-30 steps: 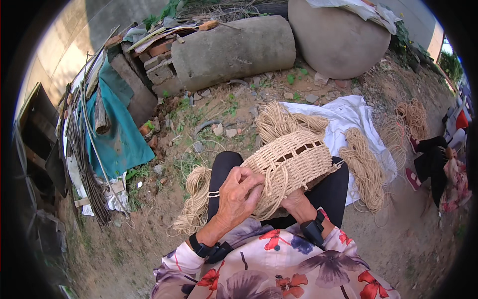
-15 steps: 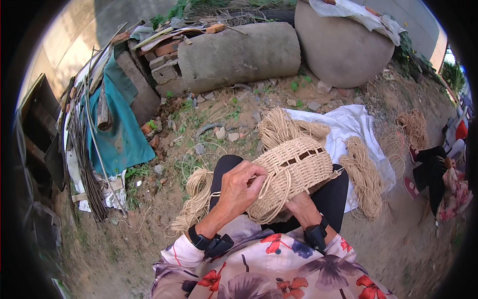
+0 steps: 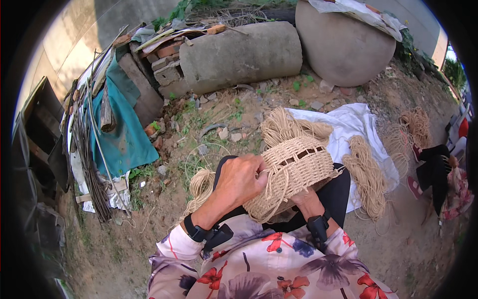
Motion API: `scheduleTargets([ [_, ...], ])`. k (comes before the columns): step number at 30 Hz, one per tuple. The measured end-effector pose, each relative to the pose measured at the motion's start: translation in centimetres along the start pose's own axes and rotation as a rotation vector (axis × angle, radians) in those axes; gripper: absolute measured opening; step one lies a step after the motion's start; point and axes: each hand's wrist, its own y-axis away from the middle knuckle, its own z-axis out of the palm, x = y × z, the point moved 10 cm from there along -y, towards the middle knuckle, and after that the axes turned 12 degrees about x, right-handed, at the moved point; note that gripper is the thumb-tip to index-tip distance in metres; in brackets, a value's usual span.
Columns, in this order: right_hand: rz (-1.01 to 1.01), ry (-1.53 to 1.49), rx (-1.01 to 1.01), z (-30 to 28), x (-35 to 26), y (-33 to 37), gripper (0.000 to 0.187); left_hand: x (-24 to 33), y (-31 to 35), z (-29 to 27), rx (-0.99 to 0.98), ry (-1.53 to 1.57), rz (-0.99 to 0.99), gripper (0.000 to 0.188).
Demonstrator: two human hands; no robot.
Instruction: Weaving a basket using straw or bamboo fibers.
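A woven basket (image 3: 298,172) of tan twisted cord rests tilted on its side over my lap, with an open slot in its weave near the far edge. My left hand (image 3: 244,177) is closed at the basket's left side, its fingertips pinched near a loose cord strand (image 3: 273,182); what lies between them is partly covered by the hand. My right hand (image 3: 306,200) reaches into the basket's near opening, and its fingers are hidden by the woven wall. Just beyond the basket lies a thick bundle of tan cord (image 3: 281,127).
A white sheet (image 3: 348,117) lies ahead right with a cord hank (image 3: 366,177) on it. Another hank (image 3: 201,184) is by my left knee. Farther off are a concrete cylinder (image 3: 241,57), a large clay jar (image 3: 343,47) and a teal cloth (image 3: 124,139). Another person (image 3: 438,174) sits at right.
My left hand has shifted slightly up, its back turned more upward and its fingers more curled. The basket has moved very little; my right hand stays inside it.
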Motion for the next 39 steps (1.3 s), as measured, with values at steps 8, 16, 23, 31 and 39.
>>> scheduleTargets([
  [8, 0.349, -1.029, -0.020, -0.3, 4.0, 1.0, 0.051, -5.9, 2.5, 3.1, -0.146, 0.727, -0.534, 0.011],
  [16, 0.385, -0.900, -0.275, 1.6, -5.8, 4.7, 0.071, -3.3, 1.6, 2.9, -0.207, 0.983, -0.536, 0.027],
  [23, 0.309, -0.892, 0.134, 0.3, -6.0, 1.7, 0.057, -1.3, 0.6, 2.7, -0.391, 1.035, -0.595, 0.035],
  [31, 0.303, -0.802, 0.082, 1.6, -6.4, 1.8, 0.050, -2.3, -1.4, 2.1, -0.373, 0.712, -0.337, 0.039],
  [39, 0.329, -0.834, 0.194, 2.3, -4.5, 1.8, 0.041, -7.1, -1.4, 3.7, -0.323, 0.335, -0.386, 0.030],
])
